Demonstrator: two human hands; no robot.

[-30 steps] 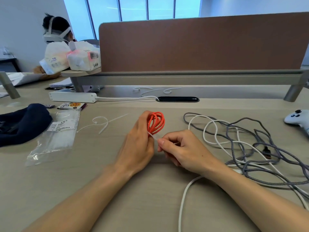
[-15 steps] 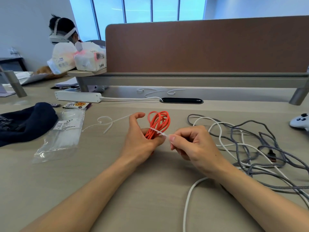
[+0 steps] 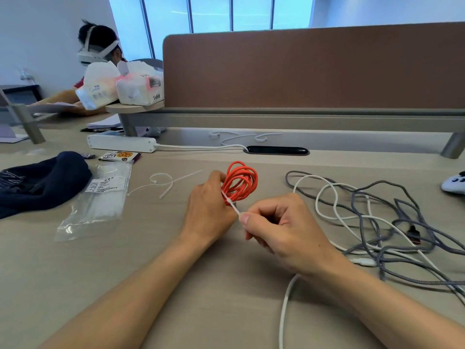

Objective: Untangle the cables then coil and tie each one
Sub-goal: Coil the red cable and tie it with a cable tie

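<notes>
A coiled orange cable (image 3: 240,181) stands upright at the desk's middle, gripped at its lower end by my left hand (image 3: 208,210). A white zip tie (image 3: 231,204) wraps around the coil's base, and its tail runs down to the right into my right hand (image 3: 281,227), pinched between thumb and forefinger. To the right, a grey braided cable (image 3: 402,205) and a white cable (image 3: 324,195) lie tangled together on the desk. One white strand (image 3: 284,306) passes under my right wrist toward the near edge.
Left of the hands lie a loose looped zip tie (image 3: 163,182), a clear bag of zip ties (image 3: 98,202) and a dark blue cap (image 3: 42,180). A white power strip (image 3: 120,143) sits behind. A white game controller (image 3: 454,183) rests at the right edge. Another person sits far left.
My right hand has pulled the zip tie's tail down and to the right, away from the coil. My left hand's fingers have closed around the orange coil's base.
</notes>
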